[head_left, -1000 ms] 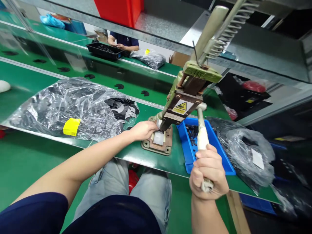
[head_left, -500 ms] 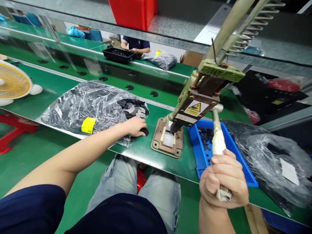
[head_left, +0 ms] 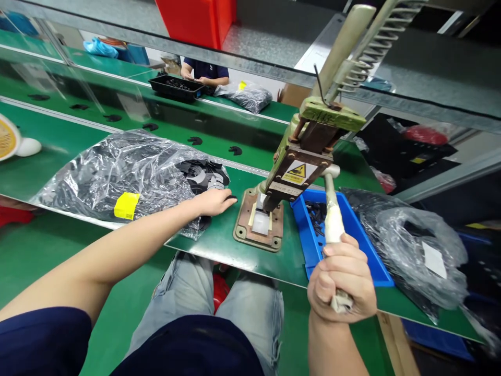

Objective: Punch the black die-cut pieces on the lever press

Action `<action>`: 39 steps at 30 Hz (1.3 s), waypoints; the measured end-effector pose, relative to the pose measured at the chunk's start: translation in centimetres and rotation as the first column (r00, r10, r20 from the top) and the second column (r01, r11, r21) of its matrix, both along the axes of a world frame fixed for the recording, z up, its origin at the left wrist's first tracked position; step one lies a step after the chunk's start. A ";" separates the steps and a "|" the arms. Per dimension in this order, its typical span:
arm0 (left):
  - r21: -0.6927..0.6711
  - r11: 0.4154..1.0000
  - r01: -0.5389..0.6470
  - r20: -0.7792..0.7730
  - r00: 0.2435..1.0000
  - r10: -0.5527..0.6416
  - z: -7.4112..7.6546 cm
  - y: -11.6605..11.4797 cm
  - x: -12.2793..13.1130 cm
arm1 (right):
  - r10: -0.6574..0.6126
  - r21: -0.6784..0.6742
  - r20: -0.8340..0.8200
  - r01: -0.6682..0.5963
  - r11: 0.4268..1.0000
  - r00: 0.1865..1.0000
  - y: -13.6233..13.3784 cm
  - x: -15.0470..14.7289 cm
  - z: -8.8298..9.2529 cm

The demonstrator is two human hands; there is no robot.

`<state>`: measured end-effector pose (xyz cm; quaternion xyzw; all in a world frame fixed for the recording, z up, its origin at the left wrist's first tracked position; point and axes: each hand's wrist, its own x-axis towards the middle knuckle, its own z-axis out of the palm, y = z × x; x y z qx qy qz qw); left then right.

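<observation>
My right hand [head_left: 342, 277] is wrapped round the taped lever handle [head_left: 332, 224] of a green hand press [head_left: 303, 151]. The press stands on a rusty base plate [head_left: 258, 227] with a white block under its head. My left hand [head_left: 213, 201] lies at the mouth of a clear plastic bag [head_left: 117, 175] full of flat black parts. Its fingers pinch a small black part [head_left: 231, 198] against the green table [head_left: 219, 240].
A blue tray [head_left: 344, 235] with black parts sits right of the press. Another plastic bag [head_left: 415, 250] lies further right. Black parts ride the green conveyor [head_left: 168, 130] behind. Across it, another person's hands work at a black tray [head_left: 176, 86]. A fan [head_left: 8, 141] stands far left.
My left hand left the press base, went left to the bag's mouth and now holds a black part there. My right hand has kept its grip on the lever.
</observation>
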<state>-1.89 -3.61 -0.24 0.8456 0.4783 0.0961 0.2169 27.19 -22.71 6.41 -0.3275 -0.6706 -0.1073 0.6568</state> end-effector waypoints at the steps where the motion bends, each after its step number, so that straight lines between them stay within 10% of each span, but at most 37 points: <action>1: -0.053 0.996 -0.072 0.109 0.991 0.078 0.1 -0.2 0.4 | -0.002 -0.004 -0.002 0.002 1.000 1.000 0.0 0.0 0.0; 7: -0.590 0.807 0.026 0.498 0.799 0.338 0.3 -1.4 4.7 | -0.020 0.000 -0.021 0.020 1.000 1.000 0.1 -0.3 0.2; 39: -0.651 0.759 -0.020 0.305 0.909 0.286 1.2 0.2 10.4 | -0.016 -0.007 0.068 0.016 1.000 0.998 0.9 1.4 0.4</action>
